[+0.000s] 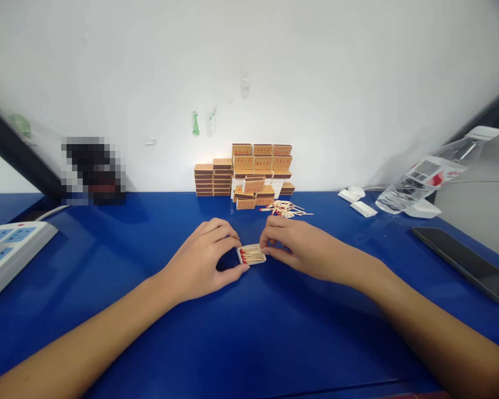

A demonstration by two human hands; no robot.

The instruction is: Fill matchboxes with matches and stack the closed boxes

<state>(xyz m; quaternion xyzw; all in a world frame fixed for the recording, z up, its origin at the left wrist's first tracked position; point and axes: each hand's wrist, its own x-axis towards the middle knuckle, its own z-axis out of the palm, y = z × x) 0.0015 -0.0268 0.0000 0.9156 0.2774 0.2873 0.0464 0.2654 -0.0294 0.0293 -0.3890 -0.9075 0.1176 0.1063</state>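
A small open white matchbox tray [251, 255] filled with red-tipped matches lies on the blue table [249, 332], held between both hands. My left hand [205, 260] pinches its left end with curled fingers. My right hand [293, 244] grips its right end with thumb and fingertips. Behind them lies a loose pile of matches [286, 209]. Against the wall stand stacks of orange matchboxes [245, 169].
A white power strip [8, 246] sits at the left edge. At the right lie a tilted plastic water bottle [428, 177], small white pieces [355, 199] and a dark phone [466, 263]. A blurred dark object [93, 169] stands at the back left.
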